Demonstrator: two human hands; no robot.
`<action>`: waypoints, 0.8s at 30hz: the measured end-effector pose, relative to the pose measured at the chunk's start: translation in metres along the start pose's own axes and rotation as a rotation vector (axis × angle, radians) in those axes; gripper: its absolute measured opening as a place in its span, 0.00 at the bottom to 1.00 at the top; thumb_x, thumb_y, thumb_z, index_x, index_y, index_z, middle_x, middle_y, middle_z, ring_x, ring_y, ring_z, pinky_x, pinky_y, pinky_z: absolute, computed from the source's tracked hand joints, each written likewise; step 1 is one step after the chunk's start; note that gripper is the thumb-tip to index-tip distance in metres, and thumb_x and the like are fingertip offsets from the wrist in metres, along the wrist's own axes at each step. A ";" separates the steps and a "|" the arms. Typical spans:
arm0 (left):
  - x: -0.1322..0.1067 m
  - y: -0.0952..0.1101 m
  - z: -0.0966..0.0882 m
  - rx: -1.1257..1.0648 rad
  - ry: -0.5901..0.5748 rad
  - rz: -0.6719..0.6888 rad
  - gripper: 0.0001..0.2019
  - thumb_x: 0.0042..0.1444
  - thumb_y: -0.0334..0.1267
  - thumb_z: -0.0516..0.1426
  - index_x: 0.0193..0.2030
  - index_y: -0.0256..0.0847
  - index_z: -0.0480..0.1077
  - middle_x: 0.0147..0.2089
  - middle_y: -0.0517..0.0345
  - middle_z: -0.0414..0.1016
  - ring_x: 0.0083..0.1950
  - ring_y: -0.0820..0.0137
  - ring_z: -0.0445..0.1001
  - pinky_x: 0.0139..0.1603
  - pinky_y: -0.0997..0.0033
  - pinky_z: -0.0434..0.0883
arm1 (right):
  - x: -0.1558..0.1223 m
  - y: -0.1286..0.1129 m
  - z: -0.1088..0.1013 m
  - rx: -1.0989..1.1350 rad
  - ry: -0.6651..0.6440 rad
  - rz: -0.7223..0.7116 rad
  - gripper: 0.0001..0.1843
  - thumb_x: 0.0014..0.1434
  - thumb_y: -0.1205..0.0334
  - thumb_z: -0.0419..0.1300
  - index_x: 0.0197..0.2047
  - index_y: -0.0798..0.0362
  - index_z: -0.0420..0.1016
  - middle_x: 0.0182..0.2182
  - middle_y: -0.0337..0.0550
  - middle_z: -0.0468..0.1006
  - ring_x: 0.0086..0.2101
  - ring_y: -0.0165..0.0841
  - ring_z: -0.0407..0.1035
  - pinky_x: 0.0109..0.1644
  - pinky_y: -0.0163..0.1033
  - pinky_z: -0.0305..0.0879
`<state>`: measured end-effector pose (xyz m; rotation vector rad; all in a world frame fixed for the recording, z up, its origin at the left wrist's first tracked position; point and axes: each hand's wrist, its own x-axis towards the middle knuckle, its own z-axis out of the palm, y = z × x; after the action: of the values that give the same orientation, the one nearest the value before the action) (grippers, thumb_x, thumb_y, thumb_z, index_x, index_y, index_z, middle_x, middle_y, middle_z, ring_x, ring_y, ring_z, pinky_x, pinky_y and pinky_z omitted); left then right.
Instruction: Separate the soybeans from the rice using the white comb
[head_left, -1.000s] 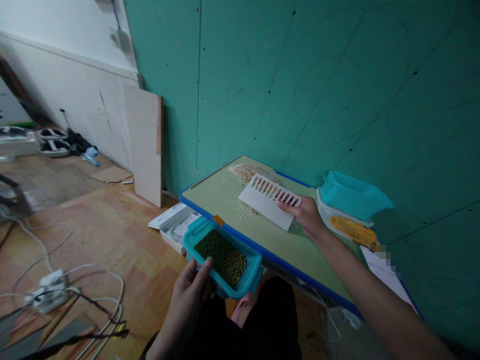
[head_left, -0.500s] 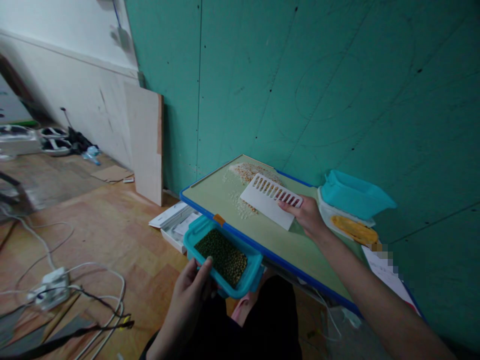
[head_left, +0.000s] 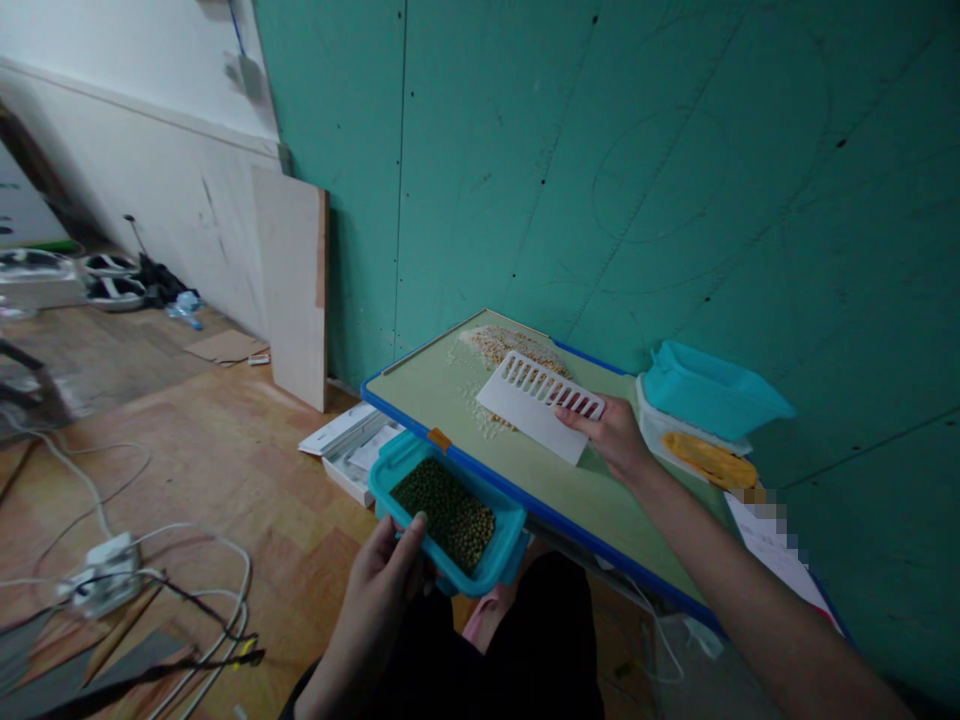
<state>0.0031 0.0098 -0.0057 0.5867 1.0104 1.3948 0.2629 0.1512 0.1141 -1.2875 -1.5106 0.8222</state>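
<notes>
My left hand (head_left: 394, 570) grips the near rim of a blue plastic container (head_left: 508, 568), thumb on top. Dark green beans (head_left: 429, 490) and tan beans (head_left: 476, 538) lie inside it, just below the table's front edge. Over the table (head_left: 637, 535), my right hand (head_left: 611, 430) is closed on one end of a white slotted scraper (head_left: 529, 415), its slots on the far side. Beyond the scraper lies a heap of mixed pale and orange-brown grains (head_left: 510, 343), partly covered by it. Loose pale grains (head_left: 484, 405) are scattered to its left.
At the table's right end are a blue bin (head_left: 709, 385), a yellow cloth-like item (head_left: 709, 460) and a paper sheet (head_left: 772, 545). The green wall (head_left: 525, 150) stands behind. An open white box (head_left: 349, 450), a power strip (head_left: 105, 575) and cables are on the floor.
The scraper has shifted very slightly left and down over the grains with my right hand. My left hand and the container hold nearly still.
</notes>
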 end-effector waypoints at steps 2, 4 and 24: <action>0.000 0.000 0.000 0.011 -0.002 -0.003 0.18 0.54 0.53 0.64 0.39 0.41 0.70 0.19 0.68 0.67 0.18 0.77 0.63 0.19 0.78 0.60 | -0.001 0.001 0.000 0.003 -0.005 -0.010 0.24 0.43 0.49 0.74 0.39 0.57 0.84 0.36 0.49 0.85 0.36 0.42 0.78 0.41 0.43 0.72; 0.000 0.000 0.000 0.012 -0.002 -0.009 0.18 0.54 0.53 0.64 0.39 0.41 0.70 0.19 0.68 0.67 0.18 0.77 0.63 0.19 0.78 0.60 | 0.000 0.002 0.001 0.004 -0.021 -0.018 0.23 0.44 0.49 0.74 0.40 0.57 0.85 0.36 0.49 0.86 0.36 0.43 0.79 0.40 0.44 0.72; 0.000 -0.001 -0.001 0.018 0.008 -0.005 0.18 0.53 0.54 0.65 0.37 0.41 0.70 0.21 0.66 0.70 0.18 0.76 0.64 0.20 0.77 0.62 | -0.007 -0.008 0.005 -0.020 -0.118 -0.080 0.19 0.49 0.49 0.72 0.39 0.55 0.85 0.36 0.48 0.86 0.37 0.43 0.79 0.44 0.45 0.73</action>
<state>0.0027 0.0093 -0.0066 0.5920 1.0315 1.3856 0.2557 0.1430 0.1183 -1.2025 -1.6571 0.8450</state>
